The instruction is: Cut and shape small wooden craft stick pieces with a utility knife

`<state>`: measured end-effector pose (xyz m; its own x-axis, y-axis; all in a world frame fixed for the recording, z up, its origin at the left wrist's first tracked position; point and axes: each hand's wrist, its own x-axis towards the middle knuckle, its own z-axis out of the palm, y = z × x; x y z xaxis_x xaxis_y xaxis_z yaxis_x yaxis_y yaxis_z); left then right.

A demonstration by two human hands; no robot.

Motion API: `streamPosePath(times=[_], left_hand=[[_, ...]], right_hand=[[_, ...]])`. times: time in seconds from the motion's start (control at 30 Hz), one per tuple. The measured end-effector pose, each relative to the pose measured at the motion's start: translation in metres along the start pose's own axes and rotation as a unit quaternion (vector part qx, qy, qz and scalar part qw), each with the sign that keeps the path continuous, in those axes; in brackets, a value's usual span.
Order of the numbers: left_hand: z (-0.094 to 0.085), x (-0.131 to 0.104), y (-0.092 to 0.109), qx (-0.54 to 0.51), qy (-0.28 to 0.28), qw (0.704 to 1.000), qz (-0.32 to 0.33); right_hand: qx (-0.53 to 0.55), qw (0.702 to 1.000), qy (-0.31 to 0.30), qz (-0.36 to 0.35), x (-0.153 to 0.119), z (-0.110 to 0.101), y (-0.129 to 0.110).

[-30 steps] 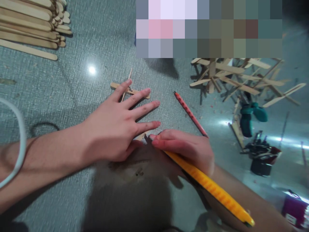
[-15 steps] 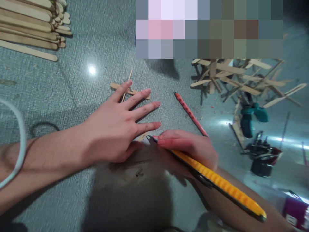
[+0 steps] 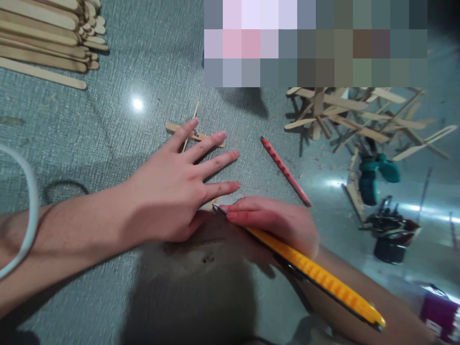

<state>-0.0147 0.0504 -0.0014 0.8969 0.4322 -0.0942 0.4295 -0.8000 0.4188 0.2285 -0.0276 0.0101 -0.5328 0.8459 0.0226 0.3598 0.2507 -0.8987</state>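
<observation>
My left hand [image 3: 179, 187] lies flat with its fingers spread on the textured grey table [image 3: 89, 297]. Its index and middle fingertips, or the fingers farthest from me, rest over a small cross of wooden sticks [image 3: 173, 127]. Near its thumb, partly covered, a pale wooden piece [image 3: 208, 206] shows. My right hand [image 3: 276, 223] is closed round a yellow utility knife [image 3: 316, 273], whose blade tip points left and meets the pale piece beside my left hand. The knife's handle slants down to the right, over my right forearm.
A red pencil [image 3: 285, 171] lies right of my left hand. Stacked craft sticks [image 3: 39, 28] fill the back left. Joined sticks [image 3: 345, 103] spread at the back right, near a teal-handled tool [image 3: 368, 179], a black container [image 3: 390, 249] and a purple object [image 3: 440, 309].
My right hand and the knife have moved slightly left, the blade tip further along the pale piece toward my left thumb. My left hand has stayed nearly still.
</observation>
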Motion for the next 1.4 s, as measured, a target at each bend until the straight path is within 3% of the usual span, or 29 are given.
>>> streamPosePath(times=[0.1, 0.67, 0.93, 1.13, 1.3, 1.4], left_hand=[[-0.001, -0.001, 0.001, 0.001, 0.016, 1.0, 0.004], [-0.001, -0.003, 0.001, 0.006, 0.029, 1.0, 0.001], [0.001, -0.002, -0.001, 0.005, 0.033, 0.999, 0.014], [0.007, -0.005, -0.003, 0.022, 0.054, 0.998, 0.012], [0.004, -0.006, -0.003, 0.028, 0.049, 0.998, 0.014], [0.002, -0.006, -0.002, 0.033, 0.041, 0.999, 0.009]], right_hand=[[-0.045, 0.998, -0.004, -0.037, 0.001, 0.0, 0.0], [-0.068, 0.995, 0.011, -0.067, 0.003, 0.003, -0.001], [-0.083, 0.984, 0.153, -0.044, -0.001, 0.015, 0.004], [-0.104, 0.984, 0.143, -0.037, 0.001, 0.014, -0.001], [-0.074, 0.985, 0.15, -0.033, 0.005, 0.014, -0.005], [-0.041, 0.992, 0.121, -0.021, 0.004, 0.01, -0.005]])
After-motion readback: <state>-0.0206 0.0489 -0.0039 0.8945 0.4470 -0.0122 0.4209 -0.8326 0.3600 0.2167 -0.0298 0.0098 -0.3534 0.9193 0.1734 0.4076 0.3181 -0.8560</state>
